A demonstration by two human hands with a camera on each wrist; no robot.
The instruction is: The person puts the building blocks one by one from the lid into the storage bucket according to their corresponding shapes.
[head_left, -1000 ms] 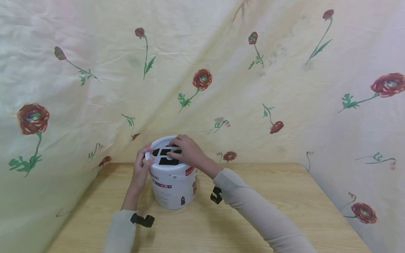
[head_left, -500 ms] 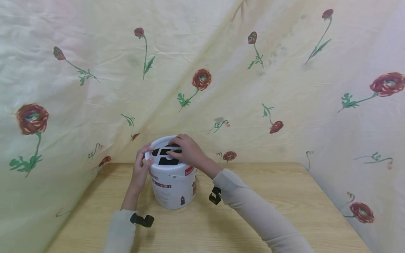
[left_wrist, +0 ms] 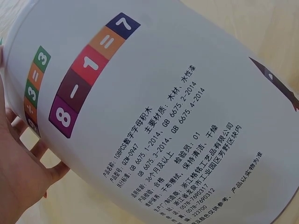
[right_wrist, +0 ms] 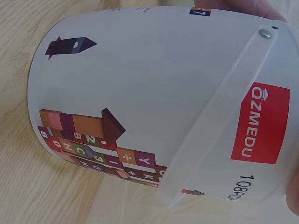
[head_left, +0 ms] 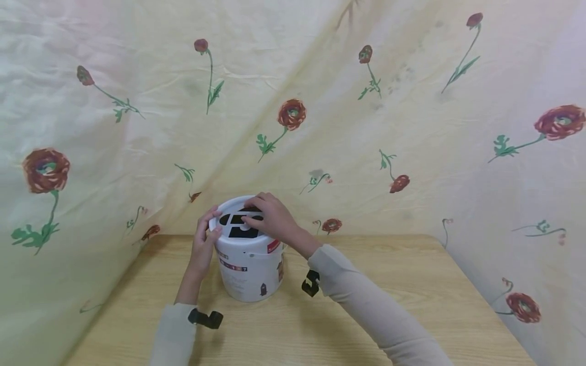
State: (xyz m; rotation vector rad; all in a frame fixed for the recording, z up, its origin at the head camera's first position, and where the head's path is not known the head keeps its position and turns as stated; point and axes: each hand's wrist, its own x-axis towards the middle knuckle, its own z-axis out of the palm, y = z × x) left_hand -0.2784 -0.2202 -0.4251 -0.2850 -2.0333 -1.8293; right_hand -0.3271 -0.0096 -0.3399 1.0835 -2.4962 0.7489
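Observation:
A white lidded bucket (head_left: 252, 274) stands upright on the table, its side printed with coloured number blocks and small text. Black shapes mark the top of its white lid (head_left: 223, 237). My left hand (head_left: 201, 249) grips the bucket at the left of the rim, thumb towards the front. Over the right part of the lid, my right hand (head_left: 274, 216) bends its fingers and thumb onto the black shapes and holds the lid; its palm hides the right rim. In the left wrist view, part of the left hand (left_wrist: 23, 172) lies against the bucket's side.
The bucket's pale plastic handle (right_wrist: 210, 116) hangs down against its side, near a red label (right_wrist: 261, 123). Under it is a light wooden table (head_left: 389, 305). A flower-patterned cloth (head_left: 320, 127) hangs behind and along both sides. Black camera mounts sit at both wrists.

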